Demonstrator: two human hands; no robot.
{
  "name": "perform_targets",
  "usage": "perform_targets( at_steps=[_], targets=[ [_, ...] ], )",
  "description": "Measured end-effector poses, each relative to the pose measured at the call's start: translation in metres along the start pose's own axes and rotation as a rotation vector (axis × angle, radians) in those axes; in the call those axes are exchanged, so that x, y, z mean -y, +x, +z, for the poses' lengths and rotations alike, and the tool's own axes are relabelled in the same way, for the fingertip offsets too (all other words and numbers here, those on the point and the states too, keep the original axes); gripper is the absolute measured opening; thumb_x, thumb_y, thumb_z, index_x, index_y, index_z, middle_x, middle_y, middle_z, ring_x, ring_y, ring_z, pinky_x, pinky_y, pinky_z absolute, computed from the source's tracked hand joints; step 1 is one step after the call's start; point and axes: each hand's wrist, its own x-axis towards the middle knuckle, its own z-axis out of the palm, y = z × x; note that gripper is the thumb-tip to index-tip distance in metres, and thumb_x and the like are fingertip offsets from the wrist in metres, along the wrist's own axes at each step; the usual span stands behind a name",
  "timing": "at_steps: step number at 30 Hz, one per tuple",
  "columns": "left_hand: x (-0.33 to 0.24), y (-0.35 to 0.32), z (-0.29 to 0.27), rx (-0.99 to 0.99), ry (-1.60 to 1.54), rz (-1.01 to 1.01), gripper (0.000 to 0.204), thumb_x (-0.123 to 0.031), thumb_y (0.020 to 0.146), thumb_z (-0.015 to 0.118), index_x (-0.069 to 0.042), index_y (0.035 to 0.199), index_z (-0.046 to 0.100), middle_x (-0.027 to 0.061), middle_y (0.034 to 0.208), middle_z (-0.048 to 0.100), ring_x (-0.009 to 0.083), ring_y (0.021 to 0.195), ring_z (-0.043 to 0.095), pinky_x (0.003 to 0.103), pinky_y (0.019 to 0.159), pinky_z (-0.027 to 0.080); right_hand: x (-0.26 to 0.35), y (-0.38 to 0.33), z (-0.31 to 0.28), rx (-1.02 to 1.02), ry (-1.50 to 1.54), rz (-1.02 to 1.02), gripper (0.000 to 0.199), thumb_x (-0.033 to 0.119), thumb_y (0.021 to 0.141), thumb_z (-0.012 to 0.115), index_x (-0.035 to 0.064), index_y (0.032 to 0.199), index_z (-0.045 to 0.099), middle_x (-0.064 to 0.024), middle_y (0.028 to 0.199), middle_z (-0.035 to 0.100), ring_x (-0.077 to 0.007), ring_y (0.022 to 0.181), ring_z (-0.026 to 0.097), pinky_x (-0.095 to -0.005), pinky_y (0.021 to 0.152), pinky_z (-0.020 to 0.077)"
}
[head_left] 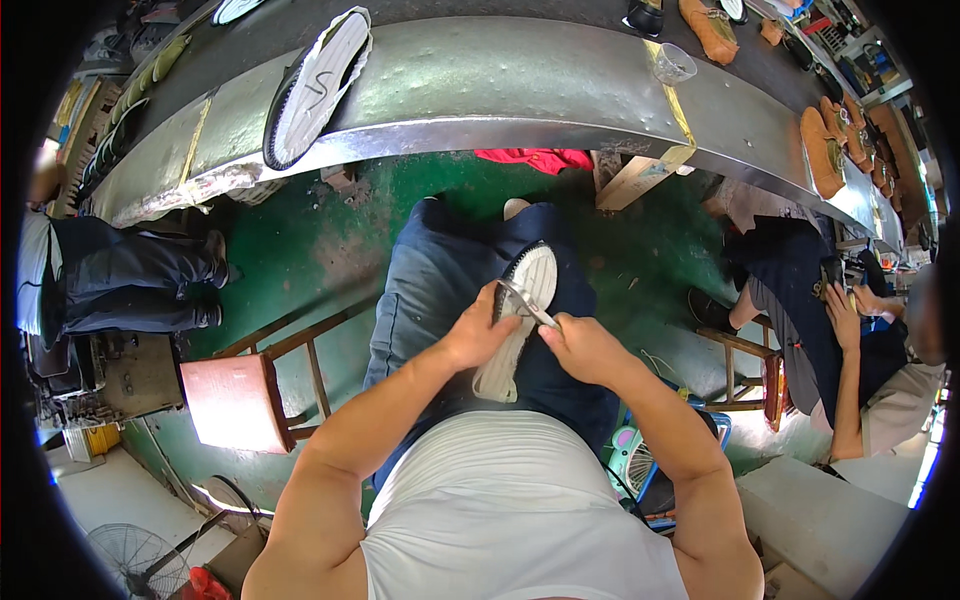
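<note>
A shoe part (533, 278) with a pale, ridged underside and dark edging lies lengthwise on my lap, its underside turned up. My left hand (478, 332) closes around its left side, thumb over the middle. From the right, my right hand (580, 348) grips the light handle of a slim metal hand tool (530, 303). The tool's shiny, curved end crosses the sole close to my left fingers; its exact kind is too small to tell. Whether the tool touches the sole cannot be made out.
A metal-edged bench (500, 85) spans ahead, with another pale-soled shoe (318, 92), a clear cup (674, 65) and brown shoes (823, 152) on it. A stool (235, 400) stands left. A co-worker (880, 350) sits right; another person (130, 275) is at left. A small fan (632, 458) is beside me.
</note>
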Motion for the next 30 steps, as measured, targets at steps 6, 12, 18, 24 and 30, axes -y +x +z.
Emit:
perform_targets(
  at_steps=[6,12,18,24,30],
  targets=[
    [0.004,0.012,-0.018,0.147,-0.306,-0.096,0.071,-0.025,0.093,0.070,0.000,0.148,0.033,0.0141,0.133,0.057,0.0231,0.116,0.058,0.037,0.093,0.049,0.018,-0.048,-0.043,0.374,0.134,0.228,0.033,0.026,0.095,0.059,-0.0071,0.098,0.060,-0.0248,0.087,0.068,-0.0420,0.088,0.066,-0.0497,0.080,0.0508],
    [-0.003,0.019,-0.017,0.267,-0.380,-0.165,0.063,-0.020,0.093,0.071,-0.009,0.147,0.039,0.0059,0.122,0.061,0.0156,0.105,0.059,0.033,0.081,0.051,0.018,-0.047,0.000,0.258,-0.165,-0.138,0.038,0.023,0.092,0.063,-0.0054,0.118,0.059,-0.0242,0.102,0.066,-0.0397,0.096,0.065,-0.0440,0.086,0.0515],
    [0.016,0.026,-0.017,0.241,-0.475,-0.149,0.059,-0.017,0.093,0.069,-0.008,0.145,0.041,0.0073,0.126,0.061,0.0152,0.113,0.058,0.033,0.093,0.050,0.007,-0.039,0.025,0.105,-0.258,-0.203,0.028,0.022,0.090,0.067,0.0014,0.108,0.060,-0.0161,0.089,0.065,-0.0351,0.083,0.067,-0.0434,0.072,0.0538],
    [0.026,0.002,0.008,-0.019,-0.065,0.045,0.073,-0.027,0.094,0.066,-0.004,0.152,0.028,0.0224,0.139,0.053,0.0312,0.129,0.053,0.036,0.108,0.041,0.016,-0.089,0.028,0.174,-0.169,0.008,0.035,0.036,0.096,0.060,0.0035,0.109,0.060,-0.0197,0.096,0.068,-0.0394,0.085,0.067,-0.0476,0.074,0.0528],
    [0.058,-0.053,0.021,0.219,-0.182,0.028,0.088,-0.019,0.100,0.054,-0.011,0.159,-0.011,0.0180,0.164,0.012,0.0271,0.151,0.016,0.034,0.121,0.016,-0.006,-0.081,0.012,0.360,-0.003,0.007,0.036,0.036,0.098,0.056,0.0005,0.099,0.061,-0.0238,0.089,0.068,-0.0423,0.088,0.066,-0.0511,0.077,0.0509]
  ],
)
